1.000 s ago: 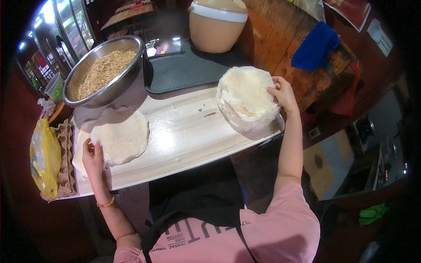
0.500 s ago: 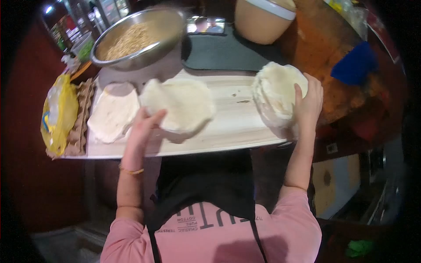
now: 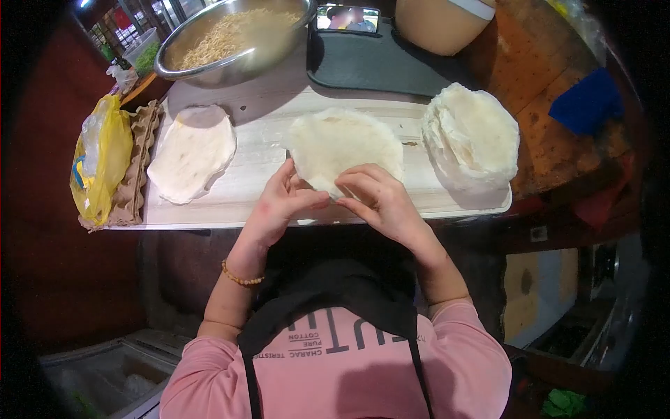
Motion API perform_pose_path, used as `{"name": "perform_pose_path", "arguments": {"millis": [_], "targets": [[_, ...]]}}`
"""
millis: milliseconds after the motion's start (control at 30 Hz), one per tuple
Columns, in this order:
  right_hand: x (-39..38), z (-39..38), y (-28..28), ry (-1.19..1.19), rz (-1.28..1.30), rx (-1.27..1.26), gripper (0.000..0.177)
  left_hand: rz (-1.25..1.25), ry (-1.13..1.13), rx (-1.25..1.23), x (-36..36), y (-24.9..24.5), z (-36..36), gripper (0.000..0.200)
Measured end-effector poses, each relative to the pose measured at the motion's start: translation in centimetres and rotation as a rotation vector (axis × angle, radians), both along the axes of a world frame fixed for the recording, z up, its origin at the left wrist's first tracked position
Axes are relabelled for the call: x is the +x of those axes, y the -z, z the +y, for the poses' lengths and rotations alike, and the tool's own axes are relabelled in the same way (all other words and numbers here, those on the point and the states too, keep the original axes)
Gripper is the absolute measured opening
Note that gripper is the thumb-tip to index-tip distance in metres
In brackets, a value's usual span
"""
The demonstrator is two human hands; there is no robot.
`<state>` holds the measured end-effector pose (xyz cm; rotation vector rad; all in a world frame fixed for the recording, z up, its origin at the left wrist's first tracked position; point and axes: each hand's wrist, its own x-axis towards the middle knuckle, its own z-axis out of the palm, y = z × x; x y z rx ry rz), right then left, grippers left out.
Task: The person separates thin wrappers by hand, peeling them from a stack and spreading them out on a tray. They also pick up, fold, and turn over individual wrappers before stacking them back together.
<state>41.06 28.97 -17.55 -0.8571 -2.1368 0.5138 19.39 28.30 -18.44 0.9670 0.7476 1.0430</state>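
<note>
A thin round pale dough sheet [image 3: 347, 143] lies flat on the whitish board in the middle of the head view. At its near left edge, my left hand [image 3: 283, 202] has its thumb and fingers drawn together on the rim. My right hand [image 3: 380, 202] pinches the same near edge just to the right, its thumb almost meeting the left one. The fingers hide part of that edge. To the right stands a stack of dough sheets [image 3: 474, 136] with ragged sides. A separate, smoother dough piece [image 3: 193, 153] rests on the left of the board.
Behind the board are a metal bowl [image 3: 237, 45] of tan shreds, a dark tray [image 3: 377, 66] with a phone [image 3: 349, 19], and a tan tub [image 3: 443, 24]. A yellow plastic bag [image 3: 105, 160] and egg carton [image 3: 139, 160] sit left; a blue piece [image 3: 586, 101] lies right.
My right hand has left the stack and come over to the middle sheet. My left hand has shifted right along its near edge. The sheet's blurred, lifted left side now lies flat.
</note>
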Motion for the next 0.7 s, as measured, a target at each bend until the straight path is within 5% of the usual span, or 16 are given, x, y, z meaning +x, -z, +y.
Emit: {"name": "perform_pose_path", "arguments": {"millis": [233, 400, 700], "targets": [[-0.4, -0.4, 0.0, 0.057, 0.001, 0.043, 0.02, 0.003, -0.006, -0.009, 0.4, -0.1, 0.0, 0.067], [-0.5, -0.4, 0.5, 0.05, -0.028, 0.016, 0.016, 0.221, -0.034, 0.09, 0.5, 1.1, 0.2, 0.068], [-0.6, -0.3, 0.8, 0.078, -0.022, -0.06, 0.009, 0.137, -0.037, 0.098, 0.8, 1.2, -0.1, 0.073]]}}
